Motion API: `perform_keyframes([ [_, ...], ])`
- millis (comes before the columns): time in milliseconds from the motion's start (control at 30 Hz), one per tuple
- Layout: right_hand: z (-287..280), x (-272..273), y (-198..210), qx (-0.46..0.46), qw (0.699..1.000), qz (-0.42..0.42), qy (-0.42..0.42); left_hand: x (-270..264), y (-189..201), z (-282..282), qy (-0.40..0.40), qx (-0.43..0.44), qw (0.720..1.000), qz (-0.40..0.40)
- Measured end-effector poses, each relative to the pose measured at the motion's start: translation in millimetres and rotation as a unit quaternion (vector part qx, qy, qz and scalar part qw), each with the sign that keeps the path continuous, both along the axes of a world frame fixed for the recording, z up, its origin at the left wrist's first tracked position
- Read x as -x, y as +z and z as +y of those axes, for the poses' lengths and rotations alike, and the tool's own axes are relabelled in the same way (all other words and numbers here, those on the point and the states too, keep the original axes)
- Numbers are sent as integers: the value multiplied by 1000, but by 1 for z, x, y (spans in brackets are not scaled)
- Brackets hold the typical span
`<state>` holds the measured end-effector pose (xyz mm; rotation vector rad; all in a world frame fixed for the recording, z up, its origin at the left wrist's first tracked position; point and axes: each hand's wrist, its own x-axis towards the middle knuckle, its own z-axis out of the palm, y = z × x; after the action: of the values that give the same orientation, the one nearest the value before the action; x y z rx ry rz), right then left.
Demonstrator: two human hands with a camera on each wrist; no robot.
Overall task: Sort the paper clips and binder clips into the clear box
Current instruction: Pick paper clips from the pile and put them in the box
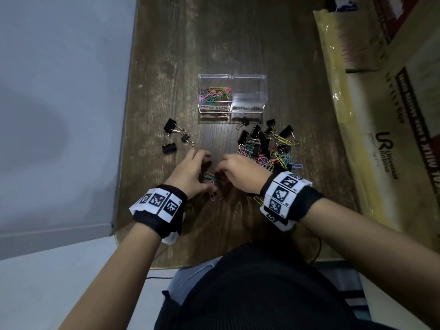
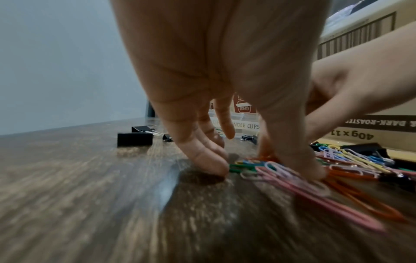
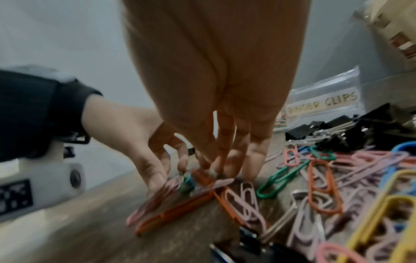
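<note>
Head view shows the clear plastic two-compartment box (image 1: 232,94) on the dark wooden table (image 1: 238,44), coloured wire paper clips (image 1: 215,94) filling its left cell, the right cell (labelled for binder clips) bare, and a mixed heap of black binder clips (image 1: 256,136) lying loose near it. Left wrist view: the left hand (image 2: 225,80) has fingers spread, tips pressing a small bunch of pink, orange and green clips (image 2: 292,176) against the wood. Right wrist view: the right hand (image 3: 216,80) reaches down with straight fingers touching that bunch; whether anything is pinched I cannot tell. Raked clips may tangle, dragging a binder clip along.
</note>
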<state>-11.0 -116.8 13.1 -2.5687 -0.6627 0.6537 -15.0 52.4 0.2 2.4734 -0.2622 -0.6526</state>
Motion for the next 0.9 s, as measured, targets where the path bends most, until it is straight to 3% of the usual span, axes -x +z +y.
perform_keyframes([
  [67, -13, 3, 4, -20, 999, -1, -39, 1, 2, 2, -22, -6, 1000, 7],
  [233, -29, 16, -1, 74, 995, 31, -62, 5, 7, -8, -127, -114, 985, 0],
  [567, -9, 30, -21, -5, 996, -8, -83, 22, -7, -10, -51, -72, 996, -34],
  [800, -10, 29, -21, 9, 998, -57, 17, 17, -10, -9, -42, -52, 997, -45],
  [900, -11, 32, -22, 99, 979, -135, 117, 15, -11, -4, -42, -55, 996, -59],
])
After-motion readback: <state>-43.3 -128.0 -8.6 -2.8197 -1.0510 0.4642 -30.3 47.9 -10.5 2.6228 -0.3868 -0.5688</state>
